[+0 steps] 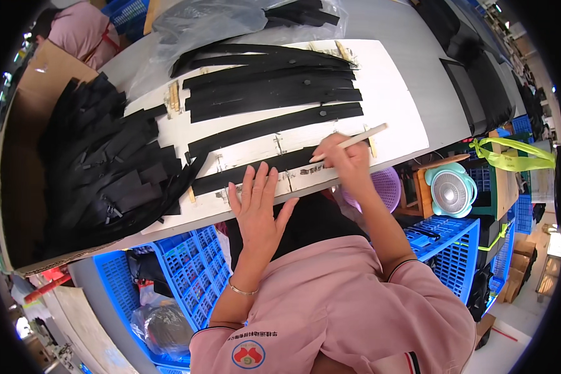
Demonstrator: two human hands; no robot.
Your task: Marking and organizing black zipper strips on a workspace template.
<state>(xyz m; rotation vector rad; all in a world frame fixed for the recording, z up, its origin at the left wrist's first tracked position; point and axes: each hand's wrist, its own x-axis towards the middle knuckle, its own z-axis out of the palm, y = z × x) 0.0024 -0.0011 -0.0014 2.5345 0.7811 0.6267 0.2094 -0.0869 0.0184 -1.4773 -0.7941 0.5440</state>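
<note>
My left hand [255,202] lies flat with fingers spread on a long black fabric strip [215,181], near the front edge of a white board [397,103]. A slim pale pencil [369,133] is gripped in my right hand [348,161], over the right part of the same strip. Dark marks and short pale wooden pieces show on the board. Farther back on it lie several more black strips [249,92], roughly parallel, a few with a small dark round piece. My right hand partly hides the strip's right end.
An open cardboard box [20,140] at the left holds a heap of black strips [100,165], some with zipper pulls. Clear plastic bags [202,28] lie at the back. Blue crates [193,274] stand below the table, with a teal fan [452,190] and purple basket [385,189] at right.
</note>
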